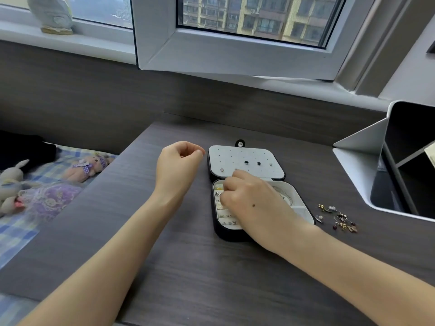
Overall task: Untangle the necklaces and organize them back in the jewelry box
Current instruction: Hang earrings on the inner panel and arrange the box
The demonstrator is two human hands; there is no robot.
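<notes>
A small black jewelry box lies open on the dark wooden desk, its grey lid panel dotted with a few stud earrings. My right hand reaches into the box's white compartments, fingers curled down among small pieces; what they hold is hidden. My left hand hovers left of the lid, thumb and forefinger pinched together, perhaps on something very fine that I cannot make out. A bangle lies in the box's right compartment. A loose tangle of gold and silver jewelry lies on the desk right of the box.
A white-and-black organizer stands at the desk's right edge. An open window frame juts over the back of the desk. Plush toys lie on a checked bedspread to the left. The desk extends toward me.
</notes>
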